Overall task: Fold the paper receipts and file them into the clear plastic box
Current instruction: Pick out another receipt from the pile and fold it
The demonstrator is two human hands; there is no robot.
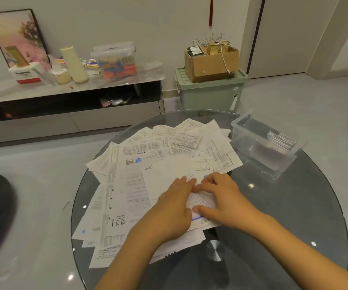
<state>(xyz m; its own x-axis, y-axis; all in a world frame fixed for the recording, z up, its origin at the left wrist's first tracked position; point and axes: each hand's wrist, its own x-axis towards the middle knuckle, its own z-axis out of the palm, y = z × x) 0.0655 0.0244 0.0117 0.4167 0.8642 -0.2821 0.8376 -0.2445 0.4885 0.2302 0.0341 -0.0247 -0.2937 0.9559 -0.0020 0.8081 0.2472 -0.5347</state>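
Nearest, both forearms reach in from six o'clock over the round dark glass surface (283, 206). The left hand (174, 208) lies flat with straight fingers on a small white printed receipt (200, 203); the right hand (224, 197) presses the same slip, fingers (205, 186) nearly straight, thumb along its near edge. The hands cover most of it, so its long axis is hard to judge. Around it a loose spread of white paper receipts (139, 164) fans toward eleven o'clock, print facing many ways. At two o'clock stands the clear rectangular plastic box (260, 152), long axis running toward four o'clock, folded slips barely visible at its far-right end.
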